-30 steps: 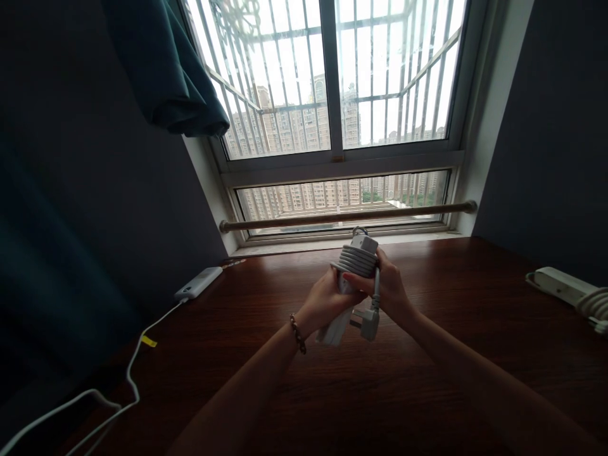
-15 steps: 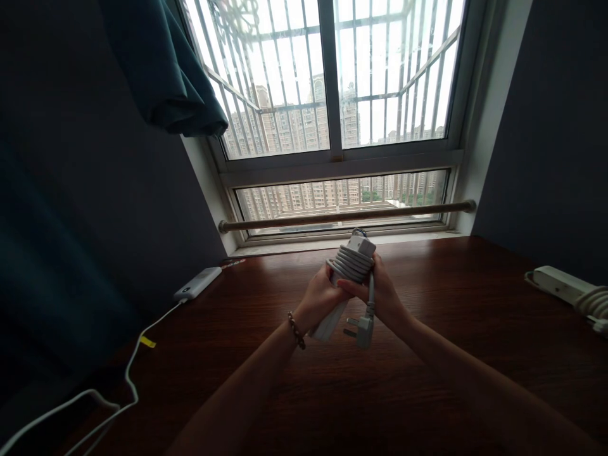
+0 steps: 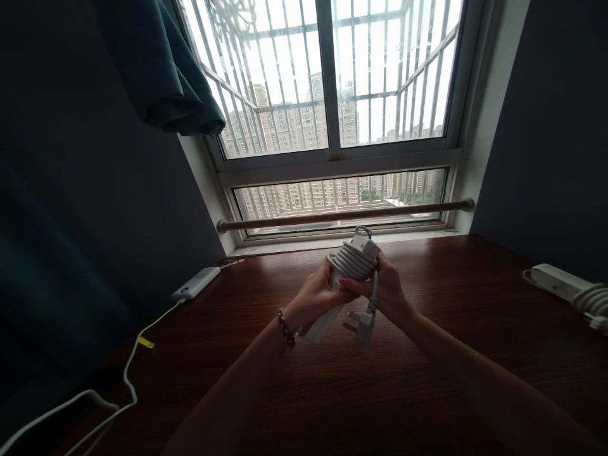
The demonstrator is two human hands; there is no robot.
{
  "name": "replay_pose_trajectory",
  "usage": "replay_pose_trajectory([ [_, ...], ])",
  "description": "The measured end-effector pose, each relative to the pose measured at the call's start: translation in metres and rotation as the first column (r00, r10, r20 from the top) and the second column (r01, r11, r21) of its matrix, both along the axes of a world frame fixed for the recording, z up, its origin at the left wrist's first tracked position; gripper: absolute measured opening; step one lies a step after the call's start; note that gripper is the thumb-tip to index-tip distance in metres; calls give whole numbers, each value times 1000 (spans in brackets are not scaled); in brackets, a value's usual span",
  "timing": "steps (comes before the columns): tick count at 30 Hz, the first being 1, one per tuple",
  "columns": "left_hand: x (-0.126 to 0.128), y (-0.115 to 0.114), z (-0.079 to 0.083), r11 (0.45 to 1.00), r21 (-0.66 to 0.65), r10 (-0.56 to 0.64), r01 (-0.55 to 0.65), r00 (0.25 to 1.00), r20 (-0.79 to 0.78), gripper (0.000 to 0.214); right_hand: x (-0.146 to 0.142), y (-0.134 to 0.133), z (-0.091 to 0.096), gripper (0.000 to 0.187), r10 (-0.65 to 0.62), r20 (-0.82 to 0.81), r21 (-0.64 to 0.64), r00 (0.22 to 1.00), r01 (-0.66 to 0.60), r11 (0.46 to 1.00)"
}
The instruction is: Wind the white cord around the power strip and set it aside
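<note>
Both hands hold a white power strip (image 3: 323, 325) above the brown wooden surface, tilted with its far end up and to the right. Its grey-white cord (image 3: 354, 261) is wound in several turns around the far part. My left hand (image 3: 316, 294) is closed on the strip from the left, below the coils. My right hand (image 3: 387, 285) is closed around the right side, its thumb reaching across the front under the coils. From the right side a three-pin plug (image 3: 365, 326) hangs down on a short length of cord. A thin loop sticks out at the far end.
A white power bank (image 3: 197, 284) with a white cable (image 3: 128, 373) lies at the left. Another white power strip (image 3: 560, 283) with wound cord lies at the far right. Behind the wooden surface (image 3: 451, 272) are a window and a horizontal rail (image 3: 342, 216). A curtain (image 3: 166, 88) hangs upper left.
The power strip has turned slightly in my hands, its near end swinging left. My left wrist has shifted left and my right hand a little right.
</note>
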State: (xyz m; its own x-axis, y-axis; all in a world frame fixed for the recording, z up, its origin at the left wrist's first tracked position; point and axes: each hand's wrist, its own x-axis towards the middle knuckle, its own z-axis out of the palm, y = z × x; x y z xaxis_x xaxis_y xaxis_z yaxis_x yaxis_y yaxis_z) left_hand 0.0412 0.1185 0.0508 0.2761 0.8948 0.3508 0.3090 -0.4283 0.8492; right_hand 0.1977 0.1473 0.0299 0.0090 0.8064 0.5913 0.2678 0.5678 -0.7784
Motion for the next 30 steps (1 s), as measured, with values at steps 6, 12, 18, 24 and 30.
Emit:
replay_pose_trajectory([
  [6,10,0,3,989,-76,-111,125,980,167,50,6,-7,7,64,-55,166,66,985,45,997],
  [12,7,3,7,932,-185,-257,313,927,272,40,10,-3,11,84,-119,289,432,950,-19,902],
  [18,2,-2,13,892,-180,-387,414,907,166,42,15,-14,19,89,-127,281,623,951,-80,778],
  [24,8,-10,14,885,-276,-358,375,927,111,36,28,-16,17,67,-288,287,692,913,11,722],
  [30,10,-16,17,798,-410,-386,442,897,216,28,36,-11,22,47,-298,273,638,915,59,768],
])
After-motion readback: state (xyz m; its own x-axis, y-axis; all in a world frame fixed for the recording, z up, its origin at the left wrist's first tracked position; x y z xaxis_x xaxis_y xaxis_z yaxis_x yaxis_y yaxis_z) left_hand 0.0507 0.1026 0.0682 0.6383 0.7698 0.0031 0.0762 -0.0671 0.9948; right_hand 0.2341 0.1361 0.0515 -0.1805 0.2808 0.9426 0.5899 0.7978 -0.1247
